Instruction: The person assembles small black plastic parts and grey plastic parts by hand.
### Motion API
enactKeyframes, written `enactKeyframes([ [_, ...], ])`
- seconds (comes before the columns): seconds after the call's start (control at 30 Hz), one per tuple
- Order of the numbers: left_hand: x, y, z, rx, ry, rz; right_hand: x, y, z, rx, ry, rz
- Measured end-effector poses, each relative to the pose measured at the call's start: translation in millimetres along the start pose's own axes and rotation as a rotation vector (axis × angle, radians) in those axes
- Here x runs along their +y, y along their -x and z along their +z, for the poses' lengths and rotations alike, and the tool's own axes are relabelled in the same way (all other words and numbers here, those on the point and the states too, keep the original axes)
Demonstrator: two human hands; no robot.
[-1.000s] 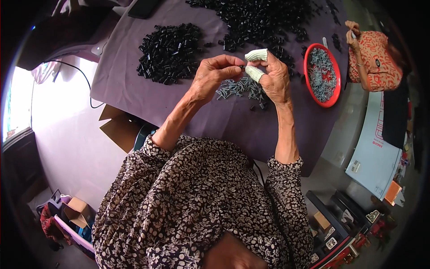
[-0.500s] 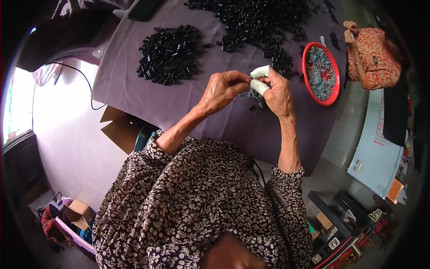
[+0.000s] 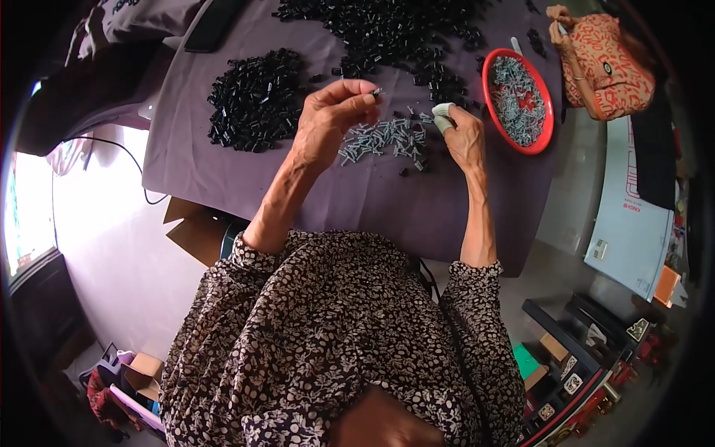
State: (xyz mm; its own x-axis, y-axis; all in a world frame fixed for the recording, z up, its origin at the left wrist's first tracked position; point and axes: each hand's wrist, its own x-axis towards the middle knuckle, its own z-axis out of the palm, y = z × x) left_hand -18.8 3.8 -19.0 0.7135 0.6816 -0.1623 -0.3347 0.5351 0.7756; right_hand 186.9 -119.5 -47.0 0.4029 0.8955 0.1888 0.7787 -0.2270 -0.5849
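Head camera: we find the left hand raised over the purple tablecloth, its thumb and index finger pinched on a small black piece with a grey tip. We record the right hand well apart from the left, with white covers on thumb and index finger; these stand narrow beside a heap of grey pins, and we cannot tell whether they grip one. We note a compact pile of black parts left of the left hand and a larger black spread beyond both hands. Right of the right hand lies a red tray bearing more pins. Past it we observe another person dressed in orange pattern.
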Motion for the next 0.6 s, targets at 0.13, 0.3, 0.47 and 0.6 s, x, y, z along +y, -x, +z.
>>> enactKeyframes([
  [0.13, 15, -14, 11, -0.017, 0.021, 0.068, -16, -9, 12, -0.035, -0.022, -0.131],
  [0.3, 28, -29, 21, -0.037, 0.066, 0.153, -30, -19, 29, -0.124, 0.164, -0.236],
  [0.47, 33, -30, 24, 0.002, 0.151, 0.149, -9, -14, 18, 0.057, 0.191, -0.109],
  [0.6, 30, -30, 20, 0.021, 0.138, 0.144, 15, -15, 3, 0.03, 0.144, 0.089],
])
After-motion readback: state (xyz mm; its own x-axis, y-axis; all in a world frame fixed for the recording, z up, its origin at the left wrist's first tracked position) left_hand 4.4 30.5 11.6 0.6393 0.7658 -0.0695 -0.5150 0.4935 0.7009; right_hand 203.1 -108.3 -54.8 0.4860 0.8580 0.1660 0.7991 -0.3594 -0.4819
